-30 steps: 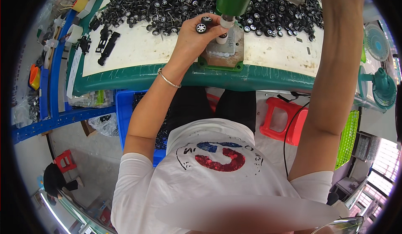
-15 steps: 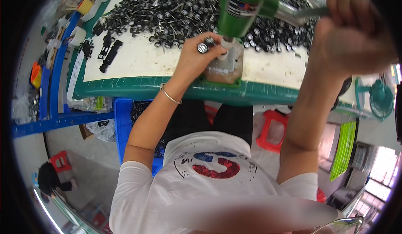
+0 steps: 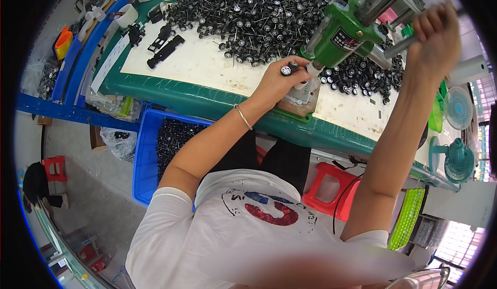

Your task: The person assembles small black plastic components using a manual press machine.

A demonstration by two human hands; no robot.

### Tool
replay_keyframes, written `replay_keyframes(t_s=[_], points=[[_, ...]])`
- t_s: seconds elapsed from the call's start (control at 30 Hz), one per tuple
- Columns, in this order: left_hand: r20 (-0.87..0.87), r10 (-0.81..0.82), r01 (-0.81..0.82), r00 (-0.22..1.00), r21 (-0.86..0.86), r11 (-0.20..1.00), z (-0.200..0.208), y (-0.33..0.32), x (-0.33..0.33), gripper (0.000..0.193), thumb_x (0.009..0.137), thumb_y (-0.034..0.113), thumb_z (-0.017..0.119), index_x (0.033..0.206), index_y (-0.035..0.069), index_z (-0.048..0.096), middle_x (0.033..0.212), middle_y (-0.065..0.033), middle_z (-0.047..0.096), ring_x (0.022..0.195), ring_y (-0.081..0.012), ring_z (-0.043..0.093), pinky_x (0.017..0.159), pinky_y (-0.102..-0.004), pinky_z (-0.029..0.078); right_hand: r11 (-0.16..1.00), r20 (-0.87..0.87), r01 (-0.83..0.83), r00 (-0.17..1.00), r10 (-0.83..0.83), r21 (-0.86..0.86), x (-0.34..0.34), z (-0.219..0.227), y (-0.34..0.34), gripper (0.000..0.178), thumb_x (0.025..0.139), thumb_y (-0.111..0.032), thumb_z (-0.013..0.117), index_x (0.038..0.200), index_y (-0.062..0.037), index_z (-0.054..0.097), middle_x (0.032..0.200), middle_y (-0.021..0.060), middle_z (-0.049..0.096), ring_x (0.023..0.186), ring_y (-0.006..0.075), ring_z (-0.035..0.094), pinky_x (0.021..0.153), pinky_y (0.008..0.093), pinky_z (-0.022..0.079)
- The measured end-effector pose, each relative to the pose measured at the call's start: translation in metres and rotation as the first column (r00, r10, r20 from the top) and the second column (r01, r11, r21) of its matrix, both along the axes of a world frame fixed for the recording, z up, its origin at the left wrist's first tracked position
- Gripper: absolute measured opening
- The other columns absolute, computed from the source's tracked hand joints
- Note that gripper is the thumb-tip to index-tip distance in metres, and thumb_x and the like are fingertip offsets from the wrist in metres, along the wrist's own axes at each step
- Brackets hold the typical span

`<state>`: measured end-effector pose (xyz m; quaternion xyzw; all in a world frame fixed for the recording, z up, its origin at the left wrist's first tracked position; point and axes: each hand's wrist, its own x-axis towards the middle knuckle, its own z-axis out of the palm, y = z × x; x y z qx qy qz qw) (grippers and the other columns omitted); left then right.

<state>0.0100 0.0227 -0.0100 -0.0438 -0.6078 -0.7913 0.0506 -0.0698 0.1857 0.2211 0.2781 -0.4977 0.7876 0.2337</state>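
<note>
My left hand (image 3: 273,84) pinches small black toy wheels (image 3: 286,70) with silver hubs, beside the white tip (image 3: 313,69) of a green hand press (image 3: 336,43). Its fingertips are at a pale round holder (image 3: 300,85) on the press's base plate (image 3: 299,102), directly under that tip. What the fingertips cover there is hidden. Raised at the right, my right hand (image 3: 436,43) is wrapped round the grey metal lever (image 3: 401,47) of the press.
Wheels on metal axles form a large pile (image 3: 248,17) behind the press, and more wheels (image 3: 352,79) lie to its right. Black chassis parts (image 3: 165,51) lie at the left. A blue bin (image 3: 147,159) of small dark parts and a red stool (image 3: 331,190) stand below the table edge.
The head view has turned, so the press and table appear tilted and farther right. My left hand stays at the press tip with the wheels; my right hand keeps its grip on the lever.
</note>
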Motion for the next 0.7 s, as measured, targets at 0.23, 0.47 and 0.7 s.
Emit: replay_keyframes(t_s=[0.23,0.47,0.7], points=[[0.188,0.144,-0.221,0.971,0.496,0.840,-0.007,-0.039,-0.008,0.017,0.080,0.010,0.074,0.088,0.008,0.058,0.081,-0.0049,0.063,0.074,-0.0144,0.062,0.070,-0.0277,0.049,0.997,0.299,-0.072,0.952,0.063,0.018,-0.046,-0.012,-0.001,0.021,0.094,-0.029,0.058,0.084,-0.0108,0.056,0.057,-0.0044,0.047,0.039,0.0067,0.042,0.033,0.0186,0.030],[-0.326,0.258,-0.414,0.909,-0.773,0.481,-0.019,-0.085,-0.018,0.022,0.073,0.010,0.075,0.093,0.007,0.068,0.083,-0.0061,0.061,0.073,-0.0237,0.062,0.068,-0.0344,0.051,0.998,0.307,0.054,0.950,-0.057,0.019,-0.029,-0.051,0.014,0.032,0.095,-0.032,0.055,0.109,-0.0031,0.060,0.078,0.0029,0.060,0.060,0.0129,0.057,0.049,0.0251,0.044],[-0.361,0.093,-0.373,0.928,-0.892,0.256,-0.019,-0.070,-0.035,0.016,0.076,0.018,0.072,0.089,0.009,0.068,0.081,-0.0064,0.054,0.074,-0.0269,0.058,0.065,-0.0360,0.046,0.944,0.427,-0.002,0.892,-0.147,0.329,-0.011,-0.175,0.077,0.026,0.096,-0.026,0.056,0.103,-0.0022,0.065,0.067,0.0013,0.058,0.049,0.0070,0.051,0.043,0.0201,0.038]])
